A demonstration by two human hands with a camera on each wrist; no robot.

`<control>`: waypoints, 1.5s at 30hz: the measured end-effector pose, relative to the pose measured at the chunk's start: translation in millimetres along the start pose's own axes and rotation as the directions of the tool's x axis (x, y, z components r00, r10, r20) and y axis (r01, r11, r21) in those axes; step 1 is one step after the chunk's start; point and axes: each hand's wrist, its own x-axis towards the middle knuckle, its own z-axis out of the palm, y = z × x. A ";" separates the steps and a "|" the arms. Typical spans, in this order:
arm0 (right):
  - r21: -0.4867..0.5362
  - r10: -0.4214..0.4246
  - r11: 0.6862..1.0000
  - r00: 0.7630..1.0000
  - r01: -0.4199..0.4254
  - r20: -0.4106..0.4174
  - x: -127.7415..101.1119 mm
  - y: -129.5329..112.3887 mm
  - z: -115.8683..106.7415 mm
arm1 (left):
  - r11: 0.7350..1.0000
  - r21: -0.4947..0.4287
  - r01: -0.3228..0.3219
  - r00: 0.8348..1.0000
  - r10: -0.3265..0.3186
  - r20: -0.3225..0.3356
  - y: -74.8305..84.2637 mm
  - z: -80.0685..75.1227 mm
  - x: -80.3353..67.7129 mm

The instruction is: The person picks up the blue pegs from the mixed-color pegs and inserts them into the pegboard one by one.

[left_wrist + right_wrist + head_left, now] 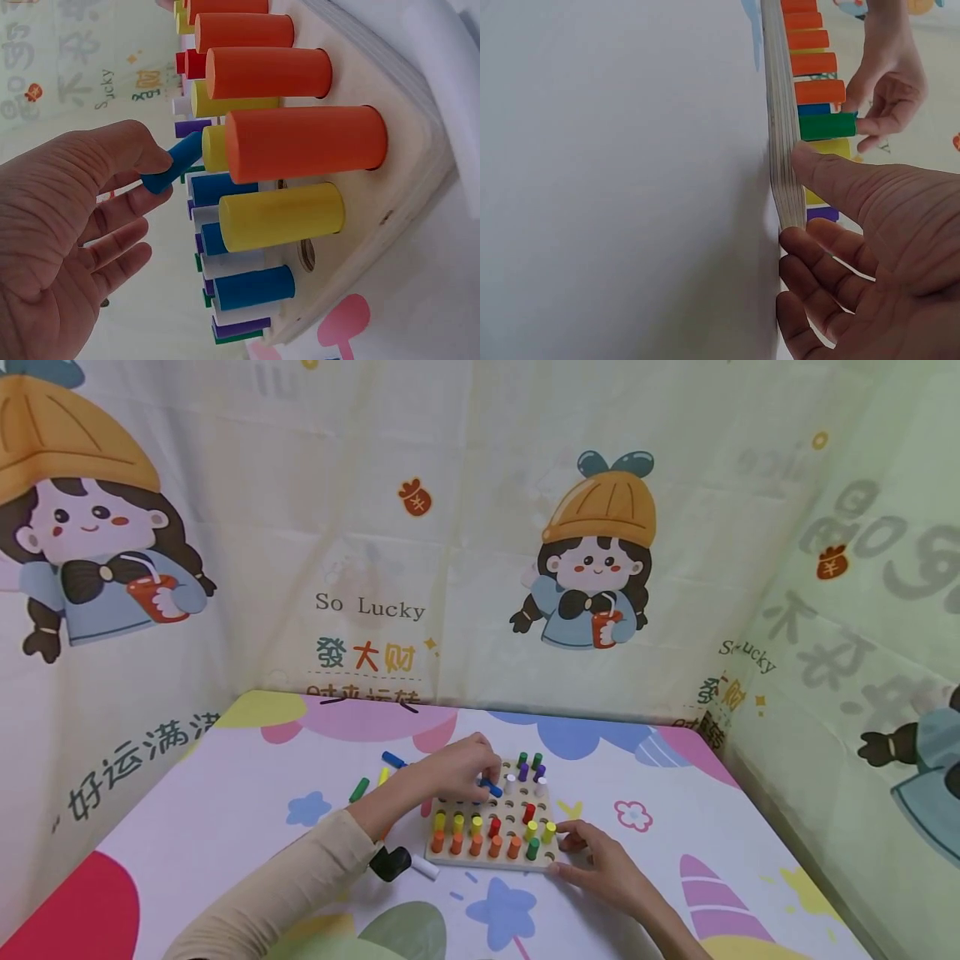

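My left hand is over the wooden pegboard, pinching a blue peg between thumb and index finger; the other fingers are spread loosely. The peg is tilted, its far end hidden behind a yellow peg in the left wrist view. At the board's near right corner, my right hand grips the edge, with the thumb by the near side and the fingers against the right side. Orange pegs stand upright along the near row, with a green peg beside them. Yellow, red, white, purple and blue pegs stand farther back.
Left of the board lie a loose green peg, a blue peg and a yellow peg. A white peg lies by the near left corner, beside a black rounded object. Printed curtains hang behind the table.
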 end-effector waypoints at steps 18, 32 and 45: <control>0.010 -0.021 1.000 1.000 0.020 0.008 -0.4 -0.3 -1.0 | 0.997 0.075 -0.008 0.996 0.001 0.088 7.8 3.2 8.9; 0.010 -0.024 1.000 1.000 0.024 0.010 -0.4 0.9 0.3 | 0.988 0.156 0.019 0.989 -0.041 0.144 15.9 4.9 18.7; -0.017 -0.011 1.000 1.000 0.011 0.004 0.2 1.9 1.3 | 0.998 0.066 0.005 0.997 -0.009 0.072 9.5 1.3 11.4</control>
